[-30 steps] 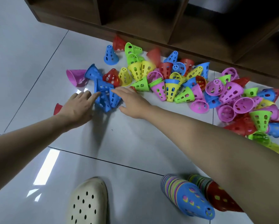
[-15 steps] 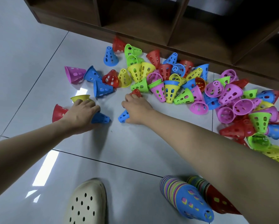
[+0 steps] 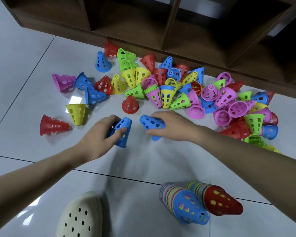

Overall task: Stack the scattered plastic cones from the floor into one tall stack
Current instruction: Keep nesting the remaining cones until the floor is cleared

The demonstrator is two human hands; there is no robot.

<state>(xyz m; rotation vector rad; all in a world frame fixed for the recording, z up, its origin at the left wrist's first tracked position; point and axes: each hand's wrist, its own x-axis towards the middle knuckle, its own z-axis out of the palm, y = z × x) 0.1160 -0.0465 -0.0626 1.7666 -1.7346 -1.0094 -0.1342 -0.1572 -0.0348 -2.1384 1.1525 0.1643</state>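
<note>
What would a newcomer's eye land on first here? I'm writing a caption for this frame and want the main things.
First, the bright heap of scattered cones along the foot of the wooden shelf. Next, the two hands mid-floor: the left hand grips one blue cone, the right hand grips another blue cone. Near the bottom, two finished stacks lie on their sides, one blue-tipped, one red-tipped, beside a cream clog.

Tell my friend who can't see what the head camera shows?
Each hand holds a blue cone: left hand and right hand. Behind them lies a colourful cone pile; two stacks stand near a cream shoe.
</note>
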